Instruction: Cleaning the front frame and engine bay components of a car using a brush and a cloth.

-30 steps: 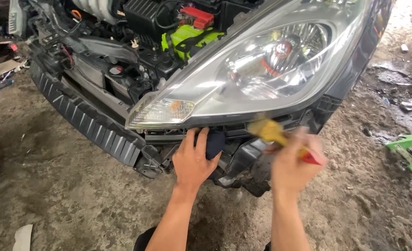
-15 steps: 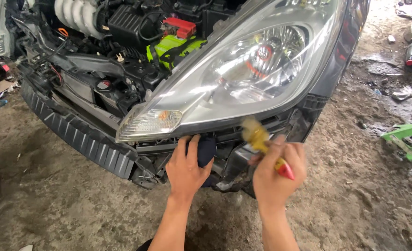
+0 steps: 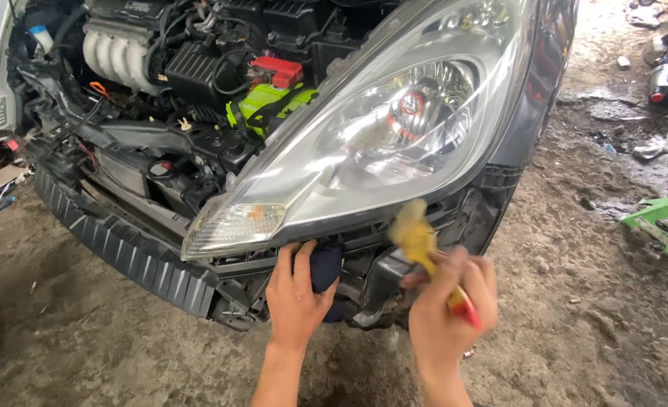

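Brush (image 3: 424,252), blurred, gripped by right hand (image 3: 447,313); left hand (image 3: 296,298) clutches dark cloth (image 3: 325,267), partly hidden, under headlight (image 3: 372,143).

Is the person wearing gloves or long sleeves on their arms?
No. The bare left hand and bare right hand have no gloves, and both forearms are uncovered as far as the picture shows. No sleeves, rings, watches or bracelets are visible.
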